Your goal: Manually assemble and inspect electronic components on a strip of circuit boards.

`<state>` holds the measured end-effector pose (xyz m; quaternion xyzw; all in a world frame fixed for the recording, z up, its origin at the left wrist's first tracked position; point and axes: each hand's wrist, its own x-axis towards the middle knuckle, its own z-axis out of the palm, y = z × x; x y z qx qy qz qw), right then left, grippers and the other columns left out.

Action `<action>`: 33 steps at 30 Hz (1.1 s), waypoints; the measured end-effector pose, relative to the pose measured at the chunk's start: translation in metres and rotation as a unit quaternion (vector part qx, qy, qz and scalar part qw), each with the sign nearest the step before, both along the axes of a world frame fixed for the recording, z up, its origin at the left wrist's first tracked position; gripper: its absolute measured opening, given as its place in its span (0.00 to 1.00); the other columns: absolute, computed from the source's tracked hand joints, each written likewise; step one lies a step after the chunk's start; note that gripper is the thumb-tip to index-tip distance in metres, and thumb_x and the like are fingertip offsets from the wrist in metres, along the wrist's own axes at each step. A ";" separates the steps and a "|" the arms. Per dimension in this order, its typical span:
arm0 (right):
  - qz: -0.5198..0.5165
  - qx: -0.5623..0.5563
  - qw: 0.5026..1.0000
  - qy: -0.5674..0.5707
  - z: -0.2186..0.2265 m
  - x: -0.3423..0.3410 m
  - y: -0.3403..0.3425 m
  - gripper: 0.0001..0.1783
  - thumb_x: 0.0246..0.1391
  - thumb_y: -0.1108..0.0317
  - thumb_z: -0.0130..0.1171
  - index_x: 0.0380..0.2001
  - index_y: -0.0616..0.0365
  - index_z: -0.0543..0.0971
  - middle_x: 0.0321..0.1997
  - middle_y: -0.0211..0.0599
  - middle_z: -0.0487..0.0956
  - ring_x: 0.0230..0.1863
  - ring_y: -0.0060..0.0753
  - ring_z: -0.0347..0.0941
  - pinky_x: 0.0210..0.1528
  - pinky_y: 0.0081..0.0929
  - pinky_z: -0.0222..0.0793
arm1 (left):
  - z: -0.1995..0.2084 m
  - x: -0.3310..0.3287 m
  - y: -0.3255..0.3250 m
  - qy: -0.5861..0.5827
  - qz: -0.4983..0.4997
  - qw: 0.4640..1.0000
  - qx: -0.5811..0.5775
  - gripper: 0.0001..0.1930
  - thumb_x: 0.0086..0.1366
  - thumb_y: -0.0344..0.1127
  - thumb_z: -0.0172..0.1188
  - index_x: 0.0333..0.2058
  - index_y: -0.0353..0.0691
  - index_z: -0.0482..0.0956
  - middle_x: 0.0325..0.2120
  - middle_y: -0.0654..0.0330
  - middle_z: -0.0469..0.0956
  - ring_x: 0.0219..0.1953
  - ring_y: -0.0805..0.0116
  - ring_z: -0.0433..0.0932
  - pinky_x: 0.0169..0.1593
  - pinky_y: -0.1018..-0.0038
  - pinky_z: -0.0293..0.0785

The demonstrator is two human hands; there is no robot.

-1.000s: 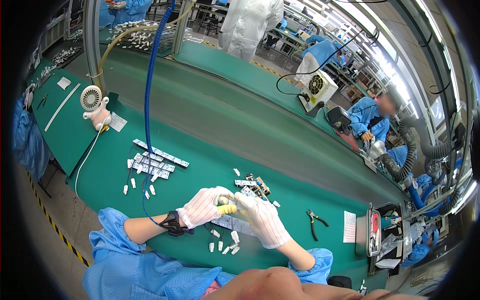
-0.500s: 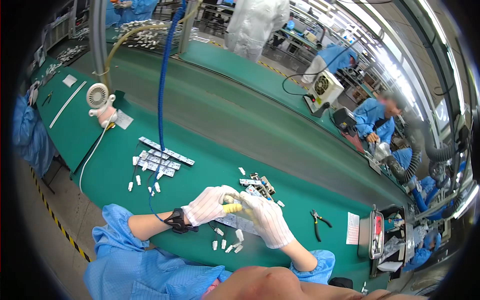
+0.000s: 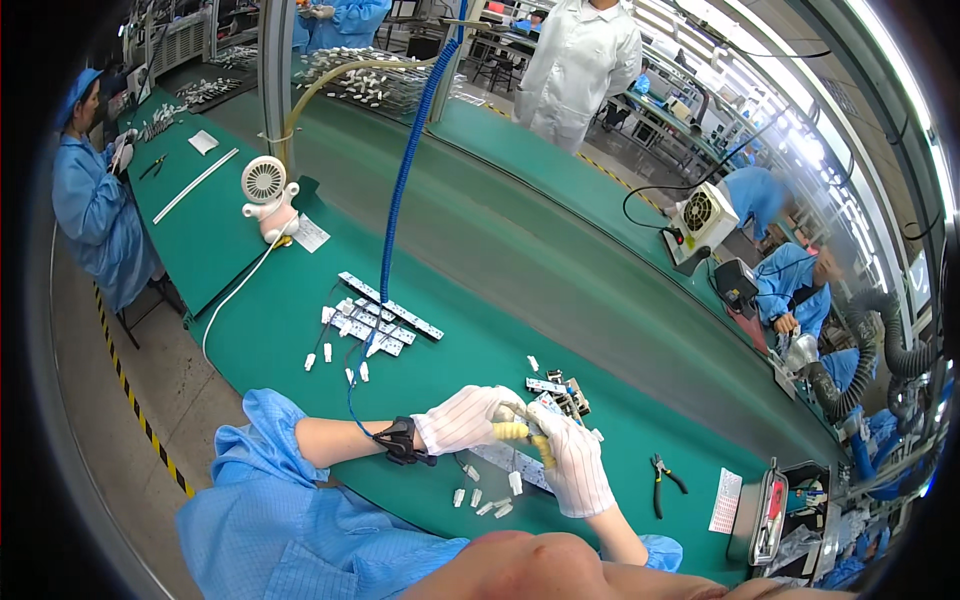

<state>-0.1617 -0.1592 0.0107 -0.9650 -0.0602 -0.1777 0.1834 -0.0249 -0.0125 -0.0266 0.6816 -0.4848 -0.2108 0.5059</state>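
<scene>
My left hand (image 3: 468,420) wears a white striped glove with yellow finger covers and a black wrist strap (image 3: 402,440). Its fingers are bent together in a pinch, close to those of my right hand (image 3: 577,468), gloved the same way. What lies between the fingertips is too small and covered to make out. Under the hands a pale, long circuit board strip (image 3: 528,474) lies on the green bench mat, partly hidden by them. Several small white connectors (image 3: 476,497) are scattered on its near side. Just beyond my right hand sits a cluster of small boards and parts (image 3: 568,396).
Stacked board strips with wired connectors (image 3: 372,325) lie to the left, beneath a coiled blue cord (image 3: 402,170). Black pliers (image 3: 658,485), a printed sheet (image 3: 726,500) and a metal box (image 3: 768,510) are at right. A small fan (image 3: 268,200) stands far left. Co-workers are around the benches.
The whole view has swung, so the bench and things appear farther right. My hands stay close together over the strip; the right fingers have shifted, showing a yellow finger cover more plainly.
</scene>
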 end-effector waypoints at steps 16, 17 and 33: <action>-0.005 0.002 0.999 -0.033 -0.002 0.000 0.000 0.20 0.50 0.71 0.57 0.48 0.56 0.71 0.42 0.42 0.76 0.42 0.46 0.73 0.43 0.37 0.68 | 0.008 0.000 0.001 0.006 -0.002 1.000 -0.017 0.19 0.57 0.47 0.62 0.38 0.37 0.76 0.26 0.51 0.77 0.30 0.53 0.76 0.35 0.68 0.72; -0.012 0.003 0.999 -0.034 0.001 -0.001 0.000 0.20 0.50 0.71 0.57 0.48 0.56 0.71 0.42 0.42 0.76 0.42 0.46 0.73 0.43 0.37 0.68 | 0.007 0.000 0.000 0.005 -0.009 1.000 -0.016 0.19 0.57 0.47 0.62 0.38 0.37 0.76 0.26 0.51 0.77 0.30 0.53 0.76 0.35 0.68 0.72; -0.042 0.279 0.959 -0.017 -0.012 -0.005 -0.019 0.21 0.48 0.70 0.62 0.47 0.57 0.72 0.36 0.44 0.78 0.33 0.37 0.77 0.35 0.27 0.72 | 0.013 -0.001 0.001 0.060 -0.001 0.998 -0.031 0.19 0.59 0.41 0.62 0.43 0.35 0.73 0.31 0.59 0.79 0.33 0.75 0.77 0.36 0.78 0.71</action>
